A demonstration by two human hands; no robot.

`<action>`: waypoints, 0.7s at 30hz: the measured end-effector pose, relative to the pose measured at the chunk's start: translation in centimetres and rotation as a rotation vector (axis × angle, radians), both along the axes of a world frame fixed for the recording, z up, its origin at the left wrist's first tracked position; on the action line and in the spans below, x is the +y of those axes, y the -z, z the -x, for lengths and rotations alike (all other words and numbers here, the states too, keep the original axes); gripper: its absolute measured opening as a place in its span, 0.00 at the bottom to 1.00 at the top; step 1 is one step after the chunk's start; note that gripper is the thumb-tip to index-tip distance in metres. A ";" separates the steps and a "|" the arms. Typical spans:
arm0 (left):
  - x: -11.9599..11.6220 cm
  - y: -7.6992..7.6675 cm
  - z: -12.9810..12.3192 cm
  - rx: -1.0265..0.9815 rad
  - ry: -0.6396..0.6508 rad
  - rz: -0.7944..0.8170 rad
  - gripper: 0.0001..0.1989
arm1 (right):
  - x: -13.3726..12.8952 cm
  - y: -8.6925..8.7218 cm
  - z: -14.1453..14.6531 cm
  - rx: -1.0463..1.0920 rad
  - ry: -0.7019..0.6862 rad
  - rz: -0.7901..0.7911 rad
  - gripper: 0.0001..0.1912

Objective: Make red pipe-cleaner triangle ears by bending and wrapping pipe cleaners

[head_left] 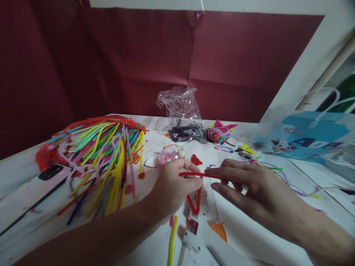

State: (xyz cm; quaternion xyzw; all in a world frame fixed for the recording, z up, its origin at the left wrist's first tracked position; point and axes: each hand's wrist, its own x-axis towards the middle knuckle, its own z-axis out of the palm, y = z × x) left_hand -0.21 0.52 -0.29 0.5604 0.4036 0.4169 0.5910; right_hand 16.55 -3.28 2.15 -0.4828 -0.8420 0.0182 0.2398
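A red pipe cleaner [196, 207] stretches between my hands, with a bent V-shaped part hanging below. My left hand [176, 181] pinches it between thumb and fingers. The fingers of my right hand [246, 184] touch its straight right end, thumb held a little below. Under the hanging part lies a white glue gun [194, 236], with a yellow pipe cleaner [172, 240] to its left. Just behind my left hand is a clear round ball [168, 154] with pink bits inside, and a small red coiled piece [196, 159] lies to its right.
Many coloured pipe cleaners [111, 147] spill from a red bag at left, near a white phone [36, 188]. A clear plastic bag [183, 114] and a decorated pink figure [219, 133] stand behind. A blue and white bag [310, 136] is at right.
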 end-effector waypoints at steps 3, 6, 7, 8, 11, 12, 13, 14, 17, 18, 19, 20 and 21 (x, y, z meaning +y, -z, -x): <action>0.1 0.2 0.0 -0.050 -0.005 -0.009 0.09 | 0.1 0.1 -0.2 0.020 -0.010 -0.009 0.15; 0.2 0.3 0.0 -0.075 0.000 -0.021 0.09 | 0.2 0.2 -0.3 0.019 -0.022 -0.006 0.16; 0.2 0.3 0.0 -0.081 -0.002 -0.022 0.09 | 0.3 0.3 -0.3 0.019 -0.026 -0.005 0.16; 0.1 0.2 0.0 -0.088 -0.006 -0.023 0.08 | 0.4 0.3 -0.3 0.020 -0.031 -0.008 0.17; 0.0 0.1 0.0 -0.103 -0.017 -0.023 0.08 | 0.4 0.2 -0.2 0.015 -0.043 -0.004 0.16; 0.0 0.0 0.0 -0.105 -0.019 -0.023 0.08 | 0.4 0.2 -0.2 0.011 -0.046 -0.002 0.16; 0.0 0.0 0.0 -0.104 -0.017 -0.021 0.08 | 0.4 0.2 -0.2 0.005 -0.050 0.003 0.16; 0.0 0.0 0.0 -0.100 -0.012 -0.019 0.08 | 0.4 0.3 -0.3 0.000 -0.054 0.004 0.16; -0.1 0.0 0.0 -0.088 0.001 -0.024 0.08 | 0.4 0.4 -0.4 0.002 -0.053 0.000 0.17; -0.1 0.0 0.0 -0.086 0.001 -0.027 0.08 | 0.4 0.4 -0.4 0.008 -0.051 -0.004 0.17; -0.1 0.0 0.0 -0.084 -0.001 -0.030 0.08 | 0.4 0.5 -0.5 0.015 -0.047 -0.008 0.17; -0.1 0.0 0.0 -0.081 -0.003 -0.032 0.08 | 0.5 0.5 -0.5 0.021 -0.045 -0.012 0.17; -0.1 0.0 0.0 -0.078 -0.002 -0.030 0.08 | 0.5 0.5 -0.5 0.024 -0.045 -0.015 0.17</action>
